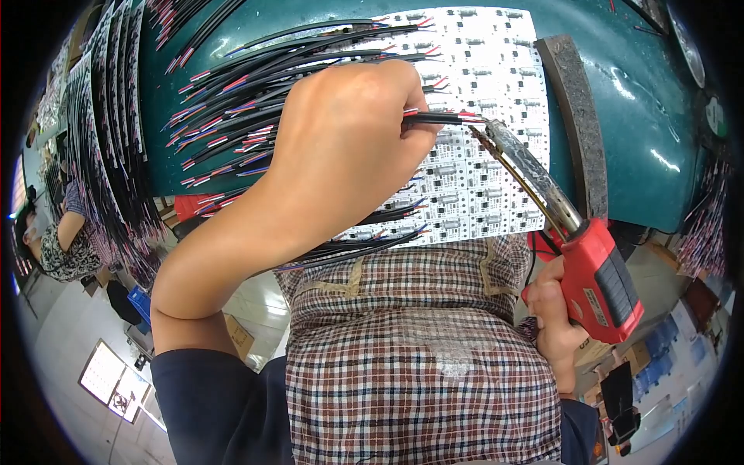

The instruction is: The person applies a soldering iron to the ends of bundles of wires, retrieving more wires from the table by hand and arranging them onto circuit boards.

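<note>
My left hand (353, 116) reaches over the work and pinches a black cable (434, 118), whose stripped red and white wire ends point right. My right hand (554, 310) is closed around the grip of a red soldering gun (598, 280). Its metal barrel slants up and left, and its tip is close to the wire ends; whether they touch I cannot tell. A thin brass-coloured tube runs along the barrel. Beneath lies a white panel of small circuit boards (484, 198), with several black cables (232, 105) laid across its left part.
A dark grey bar (577, 124) stands along the panel's right edge on the green table (632, 93). Stacked panels with hanging cables (108, 116) are at the left, and another wire bundle (709, 217) at the far right. Another person (66, 232) sits at the left.
</note>
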A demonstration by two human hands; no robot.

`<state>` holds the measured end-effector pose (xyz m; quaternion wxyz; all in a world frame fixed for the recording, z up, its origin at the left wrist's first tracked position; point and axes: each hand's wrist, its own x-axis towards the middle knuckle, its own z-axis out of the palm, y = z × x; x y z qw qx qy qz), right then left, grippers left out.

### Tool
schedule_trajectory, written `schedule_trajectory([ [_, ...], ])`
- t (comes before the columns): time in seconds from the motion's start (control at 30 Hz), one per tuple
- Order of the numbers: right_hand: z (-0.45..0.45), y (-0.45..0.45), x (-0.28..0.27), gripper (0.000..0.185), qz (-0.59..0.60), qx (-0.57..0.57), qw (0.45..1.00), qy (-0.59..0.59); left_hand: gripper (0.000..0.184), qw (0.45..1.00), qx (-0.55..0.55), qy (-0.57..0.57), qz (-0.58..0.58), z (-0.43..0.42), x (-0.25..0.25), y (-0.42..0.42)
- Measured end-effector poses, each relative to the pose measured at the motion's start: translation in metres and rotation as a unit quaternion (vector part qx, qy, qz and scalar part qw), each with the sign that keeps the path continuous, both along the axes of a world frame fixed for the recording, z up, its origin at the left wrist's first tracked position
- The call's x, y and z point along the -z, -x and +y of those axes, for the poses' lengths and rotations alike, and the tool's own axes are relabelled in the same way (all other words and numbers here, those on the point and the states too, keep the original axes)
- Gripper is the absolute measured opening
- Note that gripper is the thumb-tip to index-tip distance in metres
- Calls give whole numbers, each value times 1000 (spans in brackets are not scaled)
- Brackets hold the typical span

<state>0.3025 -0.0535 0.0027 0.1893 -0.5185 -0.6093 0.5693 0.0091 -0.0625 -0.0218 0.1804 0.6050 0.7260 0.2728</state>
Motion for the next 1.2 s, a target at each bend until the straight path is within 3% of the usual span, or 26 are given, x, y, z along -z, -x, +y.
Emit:
schedule_trajectory([
  [0.17,-3,1,0,16,-27,41,999,-2,21,1000,-2,8,-17,1,0,2],
  [0.23,1,-6,2,14,-19,-35,999,1,22,999,1,43,-26,3,-4,3],
  [0.37,-2,1,0,13,-15,19,1000,4,22,999,7,44,-30,5,-4,5],
  [0.57,-1,-7,3,14,-38,-54,998,-9,22,999,8,45,-24,5,-4,2],
  [0.63,-5,-5,5,16,-13,-13,1000,-17,22,999,12,44,-14,5,-4,3],
  [0.97,5,-1,5,14,46,-13,998,-31,21,1000,25,2,-11,1,2,-1],
  [1.03,7,-2,5,13,76,-29,996,-34,21,996,34,3,-83,1,-3,-2],
  [1.2,6,-4,6,12,79,-22,996,-32,18,994,75,21,-79,0,-4,7],
])
